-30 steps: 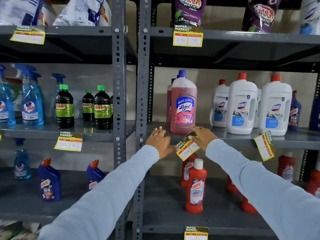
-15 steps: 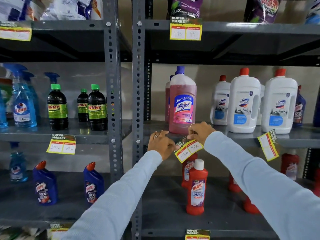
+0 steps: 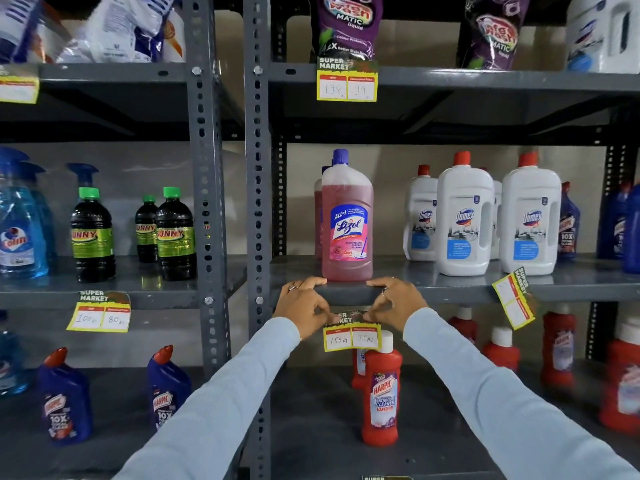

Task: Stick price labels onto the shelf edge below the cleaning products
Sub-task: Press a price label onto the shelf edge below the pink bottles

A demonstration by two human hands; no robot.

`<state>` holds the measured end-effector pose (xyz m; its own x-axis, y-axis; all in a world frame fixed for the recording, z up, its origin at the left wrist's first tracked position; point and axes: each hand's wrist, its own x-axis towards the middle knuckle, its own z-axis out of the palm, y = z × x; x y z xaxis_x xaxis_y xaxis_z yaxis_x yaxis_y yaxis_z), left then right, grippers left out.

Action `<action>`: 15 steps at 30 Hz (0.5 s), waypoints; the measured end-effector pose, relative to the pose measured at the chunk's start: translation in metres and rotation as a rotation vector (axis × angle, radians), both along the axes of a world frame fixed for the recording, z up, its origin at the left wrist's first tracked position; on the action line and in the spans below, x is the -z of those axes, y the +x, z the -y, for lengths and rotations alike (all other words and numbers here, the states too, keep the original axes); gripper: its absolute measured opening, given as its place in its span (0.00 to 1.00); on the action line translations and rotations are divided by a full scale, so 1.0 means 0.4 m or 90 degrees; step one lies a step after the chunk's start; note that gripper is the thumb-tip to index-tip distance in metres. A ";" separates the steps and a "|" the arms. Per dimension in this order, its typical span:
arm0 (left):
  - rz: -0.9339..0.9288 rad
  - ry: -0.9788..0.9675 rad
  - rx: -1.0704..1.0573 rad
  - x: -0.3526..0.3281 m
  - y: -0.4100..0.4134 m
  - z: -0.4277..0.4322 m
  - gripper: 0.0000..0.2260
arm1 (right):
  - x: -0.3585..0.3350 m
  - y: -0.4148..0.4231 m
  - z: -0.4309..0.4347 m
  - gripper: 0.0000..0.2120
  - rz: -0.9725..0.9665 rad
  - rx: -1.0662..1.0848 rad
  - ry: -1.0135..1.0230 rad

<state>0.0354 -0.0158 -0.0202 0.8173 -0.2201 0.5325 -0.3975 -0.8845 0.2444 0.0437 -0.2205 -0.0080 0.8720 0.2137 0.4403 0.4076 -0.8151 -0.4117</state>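
A yellow price label [image 3: 352,336] with red headers hangs level under the grey shelf edge [image 3: 346,295], directly below a pink Lizol bottle [image 3: 347,220]. My left hand [image 3: 302,308] pinches the label's top left corner, with its index finger resting on the shelf edge. My right hand [image 3: 394,303] pinches the top right corner in the same way. The label's top strip is partly hidden behind my fingers.
Another yellow label [image 3: 514,299] hangs crooked below the white Domex bottles [image 3: 464,216]. Labels sit straight under the Sunny bottles [image 3: 99,312] and on the upper shelf [image 3: 347,82]. Red Harpic bottles [image 3: 381,393] stand on the shelf beneath. A grey upright post [image 3: 258,202] is left of my hands.
The label was tilted with its right end higher; it now hangs level under the shelf edge. Both hands have shifted to pinch its top corners, and the view has come closer.
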 end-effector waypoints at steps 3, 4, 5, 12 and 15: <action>-0.015 -0.064 0.019 -0.029 -0.003 -0.006 0.12 | -0.025 -0.001 0.001 0.09 -0.032 0.014 0.143; -0.026 -0.093 0.029 -0.039 -0.004 -0.010 0.13 | -0.033 -0.004 0.000 0.10 -0.039 0.016 0.193; -0.033 -0.111 0.036 -0.046 -0.005 -0.012 0.14 | -0.040 -0.008 -0.003 0.11 -0.043 0.024 0.235; -0.006 -0.112 -0.003 -0.057 0.002 0.000 0.16 | -0.057 -0.007 -0.031 0.15 -0.064 0.097 0.294; 0.024 -0.142 -0.023 -0.048 0.007 0.001 0.18 | -0.054 -0.004 -0.037 0.09 -0.037 0.127 0.276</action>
<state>0.0382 -0.0162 -0.0008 0.8012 -0.0646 0.5948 -0.3795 -0.8235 0.4217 0.0420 -0.2056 0.0137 0.9034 -0.1528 0.4006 0.2266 -0.6230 -0.7487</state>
